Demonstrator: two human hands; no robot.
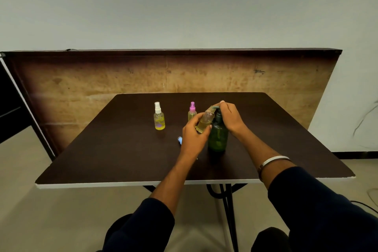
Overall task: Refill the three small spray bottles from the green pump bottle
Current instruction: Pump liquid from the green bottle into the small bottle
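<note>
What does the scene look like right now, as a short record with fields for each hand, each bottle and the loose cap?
left hand: holds uncapped small clear spray bottle, tilted toward the pump spout
right hand: on the pump head of the dark green plastic pump bottle
white-capped small spray bottle: upright, capped, yellow liquid
pink-capped small spray bottle: upright, capped
small blue cap: lying on the dark brown table

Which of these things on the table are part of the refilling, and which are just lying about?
Part of the job:
green pump bottle, right hand on its pump
uncapped small bottle, held by left hand
white-capped spray bottle
pink-capped spray bottle
blue cap

Just there:
wooden board
wrist bangle
</note>
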